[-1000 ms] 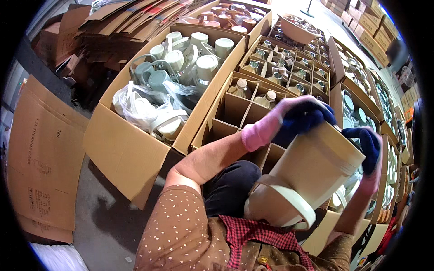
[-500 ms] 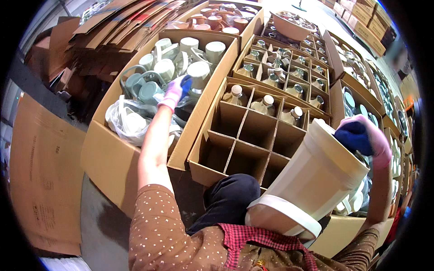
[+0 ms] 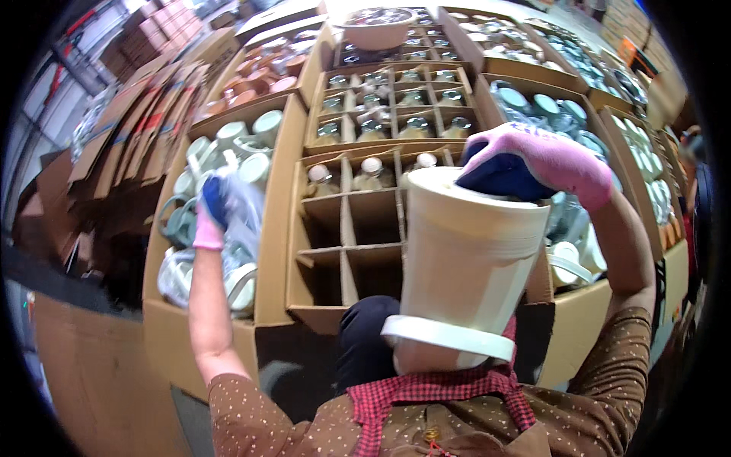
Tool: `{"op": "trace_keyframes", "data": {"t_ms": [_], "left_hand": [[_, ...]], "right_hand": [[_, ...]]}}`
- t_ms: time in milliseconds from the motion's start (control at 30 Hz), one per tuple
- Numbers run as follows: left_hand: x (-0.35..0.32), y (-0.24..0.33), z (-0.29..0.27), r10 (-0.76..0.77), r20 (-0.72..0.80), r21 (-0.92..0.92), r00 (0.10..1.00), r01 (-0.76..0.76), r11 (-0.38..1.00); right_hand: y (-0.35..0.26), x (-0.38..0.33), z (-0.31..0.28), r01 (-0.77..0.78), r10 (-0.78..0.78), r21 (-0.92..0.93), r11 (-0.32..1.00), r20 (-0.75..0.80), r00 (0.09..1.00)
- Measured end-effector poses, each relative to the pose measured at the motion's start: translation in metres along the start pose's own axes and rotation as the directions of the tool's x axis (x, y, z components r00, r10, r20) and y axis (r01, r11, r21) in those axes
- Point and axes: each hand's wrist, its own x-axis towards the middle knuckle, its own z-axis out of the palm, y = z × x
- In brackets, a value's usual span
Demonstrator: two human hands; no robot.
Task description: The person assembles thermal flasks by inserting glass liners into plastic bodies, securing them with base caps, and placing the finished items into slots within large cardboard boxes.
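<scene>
A tall cream plastic container (image 3: 472, 266) with a white strap-like handle (image 3: 449, 337) near its lower end stands on my lap, slightly tilted. My right hand (image 3: 537, 167), in a pink glove with a blue palm, grips its top rim, the fingers partly hidden inside. Over the open carton (image 3: 276, 228) on the left, my gloved left hand (image 3: 212, 209) is closed on a crumpled clear plastic bag (image 3: 247, 204); its fingertips are blurred. White cups (image 3: 257, 169) and pale green handled cups (image 3: 179, 222) lie around that hand.
In front, a divided carton (image 3: 347, 216) holds cork-topped glass bottles (image 3: 372, 174) in its far row. Behind it are another bottle carton (image 3: 390, 145) and a pinkish basin (image 3: 378, 34). Cartons of cups (image 3: 544, 107) line the right. Flattened cardboard (image 3: 141, 126) is stacked at left.
My view has turned left. My left hand has drawn back toward me, and clear plastic now rises beside it. The cream container has become more upright, with my right hand still on its rim.
</scene>
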Motion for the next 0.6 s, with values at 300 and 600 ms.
{"op": "trace_keyframes", "data": {"t_ms": [300, 600], "left_hand": [[0.014, 0.173, -0.03, 0.08, 0.193, -0.851, 0.978, 0.126, 0.51], [0.073, 0.282, 0.055, 0.223, 0.138, -0.669, 0.965, -0.075, 0.74]], "right_hand": [[-0.048, 0.011, -0.014, -0.336, 0.329, 0.036, 0.941, 0.128, 0.936], [-0.017, -0.001, 0.001, 0.218, -0.194, 0.339, 0.915, -0.104, 0.975]]}}
